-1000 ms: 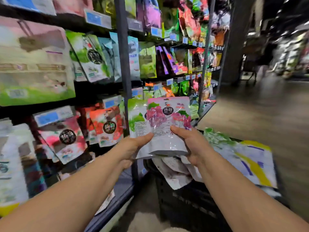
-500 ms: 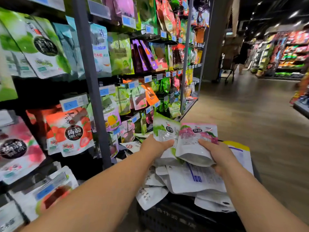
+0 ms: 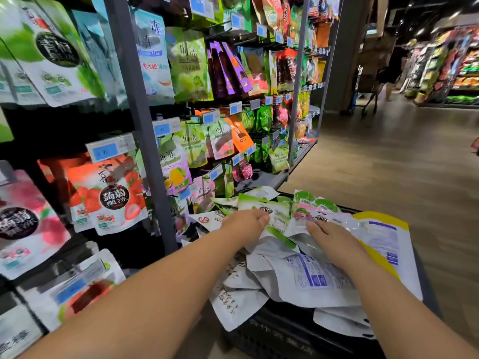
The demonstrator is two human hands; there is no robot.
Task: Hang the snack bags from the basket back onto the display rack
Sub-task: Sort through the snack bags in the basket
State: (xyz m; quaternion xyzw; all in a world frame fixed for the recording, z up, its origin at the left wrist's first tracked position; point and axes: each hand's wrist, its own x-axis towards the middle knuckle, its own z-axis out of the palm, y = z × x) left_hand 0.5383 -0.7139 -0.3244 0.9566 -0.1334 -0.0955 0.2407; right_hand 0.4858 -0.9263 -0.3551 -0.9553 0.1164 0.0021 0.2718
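Note:
A black basket (image 3: 274, 335) at the lower middle is heaped with snack bags, most of them showing white or silver backs. My left hand (image 3: 245, 224) grips a green-and-white bag (image 3: 277, 211) low over the heap. Just right of it, my right hand (image 3: 334, 239) holds a pink-and-white bag (image 3: 318, 212), thumb on top, the bag lying against the pile. A large yellow-edged bag (image 3: 388, 237) lies under my right hand at the basket's right side. The display rack (image 3: 145, 125) fills the left, with bags hanging from pegs in rows.
Blue price tags (image 3: 105, 151) stick out from the peg ends. The rack's grey base shelf (image 3: 269, 180) runs just beyond the basket. A wooden-floor aisle (image 3: 388, 164) opens to the right, with a person and a cart (image 3: 370, 99) far back.
Both hands came down from chest height with the two bags, which now lie against the basket's heap. The view swung right along the rack.

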